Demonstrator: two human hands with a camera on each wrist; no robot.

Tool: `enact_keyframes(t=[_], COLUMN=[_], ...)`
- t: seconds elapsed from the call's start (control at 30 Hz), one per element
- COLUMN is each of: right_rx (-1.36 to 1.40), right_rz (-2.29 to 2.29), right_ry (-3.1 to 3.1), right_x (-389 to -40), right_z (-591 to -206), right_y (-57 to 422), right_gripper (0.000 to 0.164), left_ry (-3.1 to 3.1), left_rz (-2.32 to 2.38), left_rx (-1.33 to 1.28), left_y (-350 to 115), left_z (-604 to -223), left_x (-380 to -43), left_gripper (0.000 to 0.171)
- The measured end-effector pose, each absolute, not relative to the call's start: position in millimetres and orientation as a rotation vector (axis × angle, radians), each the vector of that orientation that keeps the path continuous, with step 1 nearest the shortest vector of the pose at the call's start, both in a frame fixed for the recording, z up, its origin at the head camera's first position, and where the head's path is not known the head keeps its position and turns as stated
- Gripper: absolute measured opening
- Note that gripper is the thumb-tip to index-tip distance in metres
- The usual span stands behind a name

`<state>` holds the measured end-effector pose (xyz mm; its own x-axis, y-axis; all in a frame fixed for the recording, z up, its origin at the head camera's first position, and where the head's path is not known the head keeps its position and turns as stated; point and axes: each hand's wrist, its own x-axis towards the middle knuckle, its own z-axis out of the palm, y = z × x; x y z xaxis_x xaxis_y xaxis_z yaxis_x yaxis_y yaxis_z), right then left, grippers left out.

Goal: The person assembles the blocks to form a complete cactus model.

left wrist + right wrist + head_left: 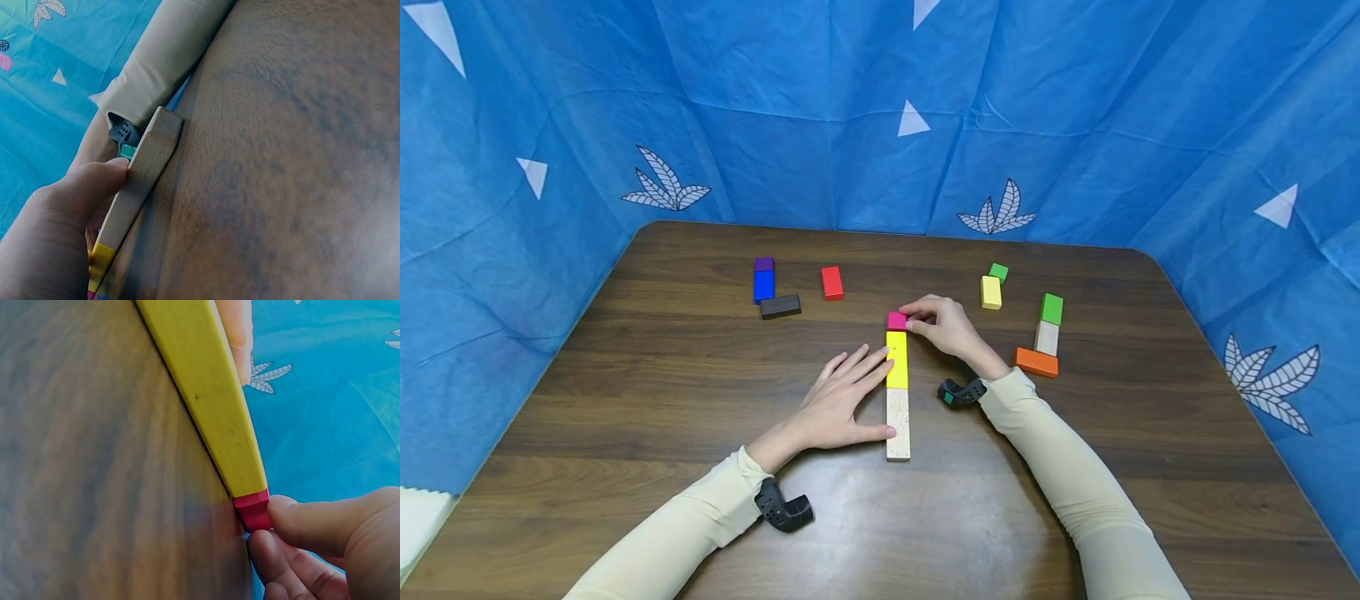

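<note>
Up in the head view, the row ran straight away from the person across the wood-grained surface (700,400): the pale block (898,425) nearest, the yellow block (897,371) next, the pink block (897,321) at the far end, and the right hand (951,327) was right on that one! Its grip was narrow, thumb and forefinger pinching the pink block from the right. The left hand (842,404) went wide, fingers fanned to the yellow block's left edge, thumb at the pale block. Further out, a smooth red block (832,283) sat alone, an orange block (1036,362) lay crosswise on the right, and creased blue cloth (865,75) hung behind. Over to the left wrist: the thumb touched the pale block, bare grainy wood with a squared end, while only a bit of yellow showed beyond. Then the right wrist, close in: the yellow block, long, smooth and dark-flecked, met the short pink block end to end, with thumb and fingertip snug against the pink one.
</note>
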<state>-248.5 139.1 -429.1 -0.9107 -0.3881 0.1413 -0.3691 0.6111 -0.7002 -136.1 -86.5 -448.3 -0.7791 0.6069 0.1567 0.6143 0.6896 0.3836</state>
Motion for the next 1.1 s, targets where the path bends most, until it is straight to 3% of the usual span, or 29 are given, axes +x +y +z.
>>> enact_keyframes(t=[1.1], right_rx=[-0.646], right_rz=[-1.22], right_ry=[2.732], right_x=[-246.8], right_z=[-426.3], right_y=[138.3], right_gripper=[0.026], left_ry=[-2.889], left_rz=[-0.67], left_rx=[-1.041], left_y=[-88.1], left_z=[-446.8], left_x=[-135.8], left_gripper=[0.095])
